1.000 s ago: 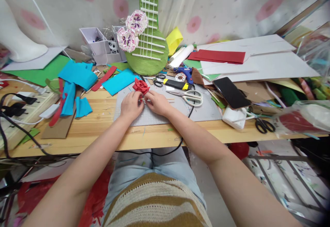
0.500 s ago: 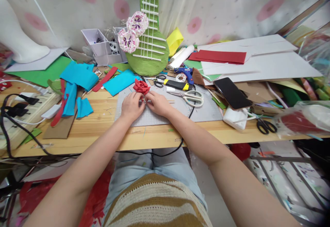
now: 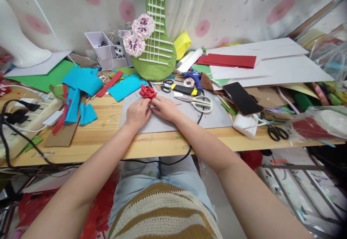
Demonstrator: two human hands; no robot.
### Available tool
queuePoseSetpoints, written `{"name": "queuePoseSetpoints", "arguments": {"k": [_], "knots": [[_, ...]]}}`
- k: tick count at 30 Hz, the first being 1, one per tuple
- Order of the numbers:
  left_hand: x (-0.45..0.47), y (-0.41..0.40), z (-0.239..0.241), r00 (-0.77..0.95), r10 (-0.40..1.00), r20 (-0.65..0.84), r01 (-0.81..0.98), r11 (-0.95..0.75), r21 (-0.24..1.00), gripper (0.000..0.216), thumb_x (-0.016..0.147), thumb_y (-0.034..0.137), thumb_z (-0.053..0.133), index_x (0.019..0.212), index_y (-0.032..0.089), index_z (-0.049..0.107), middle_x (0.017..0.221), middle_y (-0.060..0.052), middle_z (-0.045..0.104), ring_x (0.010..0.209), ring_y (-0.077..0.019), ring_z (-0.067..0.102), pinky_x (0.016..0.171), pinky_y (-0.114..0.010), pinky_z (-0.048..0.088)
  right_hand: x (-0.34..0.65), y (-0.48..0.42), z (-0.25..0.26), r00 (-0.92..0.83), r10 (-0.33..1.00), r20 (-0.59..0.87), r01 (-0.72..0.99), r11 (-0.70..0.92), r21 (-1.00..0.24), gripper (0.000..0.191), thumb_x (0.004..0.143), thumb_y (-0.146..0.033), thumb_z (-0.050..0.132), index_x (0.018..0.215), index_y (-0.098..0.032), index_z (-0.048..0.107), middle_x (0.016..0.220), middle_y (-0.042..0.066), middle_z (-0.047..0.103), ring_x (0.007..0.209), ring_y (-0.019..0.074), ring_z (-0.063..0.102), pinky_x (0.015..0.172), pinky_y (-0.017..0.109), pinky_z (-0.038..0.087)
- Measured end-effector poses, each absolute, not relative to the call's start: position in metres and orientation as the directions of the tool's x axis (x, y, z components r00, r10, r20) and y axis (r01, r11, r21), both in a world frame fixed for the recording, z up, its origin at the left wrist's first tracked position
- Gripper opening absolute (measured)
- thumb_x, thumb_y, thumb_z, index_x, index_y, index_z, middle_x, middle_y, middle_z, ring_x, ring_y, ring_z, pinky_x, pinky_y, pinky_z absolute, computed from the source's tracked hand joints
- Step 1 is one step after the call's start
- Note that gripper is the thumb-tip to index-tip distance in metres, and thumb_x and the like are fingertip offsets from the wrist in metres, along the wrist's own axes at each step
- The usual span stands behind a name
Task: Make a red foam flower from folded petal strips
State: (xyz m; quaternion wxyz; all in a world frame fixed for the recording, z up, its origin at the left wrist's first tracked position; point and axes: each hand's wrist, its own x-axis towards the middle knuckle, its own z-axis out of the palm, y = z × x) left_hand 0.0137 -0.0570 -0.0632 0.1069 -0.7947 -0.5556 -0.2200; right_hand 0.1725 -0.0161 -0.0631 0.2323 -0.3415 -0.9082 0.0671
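Observation:
A red paper flower (image 3: 148, 91) with layered petals faces up above the grey cutting mat (image 3: 217, 119). My left hand (image 3: 138, 112) pinches the base of the flower from the left. Close against it, my right hand (image 3: 164, 107) has its fingers closed at the same base, from the right. The fingertips of both hands nearly meet and hide the flower's underside. To the right of my right hand lie white-handled scissors (image 3: 201, 103). A black and yellow utility knife (image 3: 184, 89) rests behind them.
A green guitar-shaped piece (image 3: 154, 65) with two pale flowers stands at the back. Blue paper (image 3: 126, 87) and a power strip (image 3: 35, 123) lie left. Right are a blue glue gun (image 3: 195, 79), a phone (image 3: 242, 98) and black scissors (image 3: 278, 132). A black cable crosses the table's front edge.
The view has shifted very slightly. Both hands stay at the flower's base, with only small finger movement. A thin stick seen right of the fingers earlier now shows less.

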Motion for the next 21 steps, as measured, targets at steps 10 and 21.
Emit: {"name": "queuePoseSetpoints", "arguments": {"k": [10,21], "knots": [[0.0146,-0.0582,-0.0619,0.206,0.831,0.516,0.948,-0.3,0.105,0.019,0.08,0.029,0.05,0.092,0.017,0.057,0.088,-0.009,0.066,0.083,-0.0254,0.059,0.071,-0.037,0.041,0.1697,-0.0177,-0.0612,-0.657,0.652,0.379,0.613,0.755,-0.236,0.015,0.088,-0.025,0.046,0.084,-0.017,0.057,0.085,0.006,0.061,0.077,0.0153,0.051,0.066,0.025,0.031],[0.0197,-0.0515,-0.0652,0.112,0.87,0.48,0.972,-0.197,0.13,0.018,0.076,0.03,0.055,0.09,0.019,0.055,0.086,-0.009,0.065,0.084,-0.0274,0.059,0.07,-0.037,0.038,0.1707,-0.019,-0.0635,-0.682,0.627,0.378,0.608,0.772,-0.184,0.015,0.088,-0.019,0.045,0.086,-0.017,0.059,0.085,0.006,0.064,0.078,0.0156,0.053,0.067,0.025,0.032]]}}
